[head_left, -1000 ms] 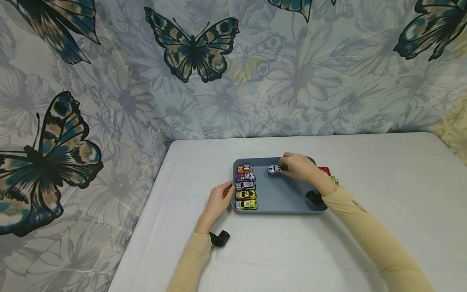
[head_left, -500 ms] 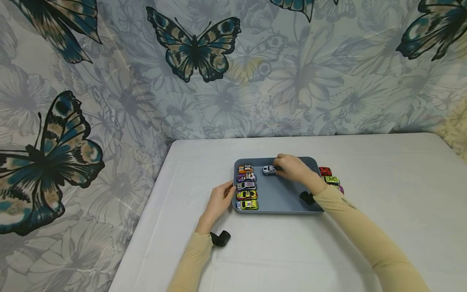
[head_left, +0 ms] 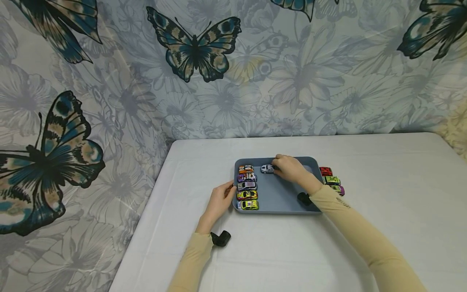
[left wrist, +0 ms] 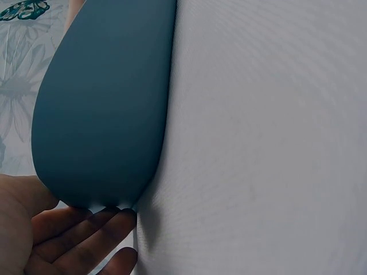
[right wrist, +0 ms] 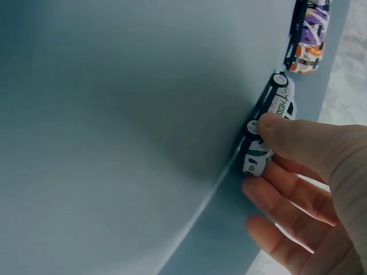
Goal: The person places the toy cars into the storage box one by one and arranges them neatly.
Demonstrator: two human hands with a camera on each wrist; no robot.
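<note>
My right hand (head_left: 290, 168) pinches a white-and-black toy car (right wrist: 266, 123) between thumb and fingers. In the right wrist view it stands along the wall of the grey-blue tray (head_left: 281, 194), just short of an orange-and-purple toy car (right wrist: 311, 37). Several toy cars form a column down the tray's left side, among them a yellow-and-red car (head_left: 247, 195) and a lime car (head_left: 249, 205) at the near end. My left hand (head_left: 219, 198) holds the tray's left end, thumb at the rim and fingertips against the outer wall in the left wrist view.
Outside the tray on the right stand a red toy car (head_left: 326, 171), a lime car (head_left: 331, 180) and a yellow-and-purple car (head_left: 337, 189), the last partly behind my right sleeve. A white cloth (head_left: 284, 251) covers the table. Behind it hangs a butterfly-print fabric (head_left: 299, 81).
My right hand has moved left along the tray's far side with the white-and-black toy car, closer to the column. My left hand stays at the tray's end.
</note>
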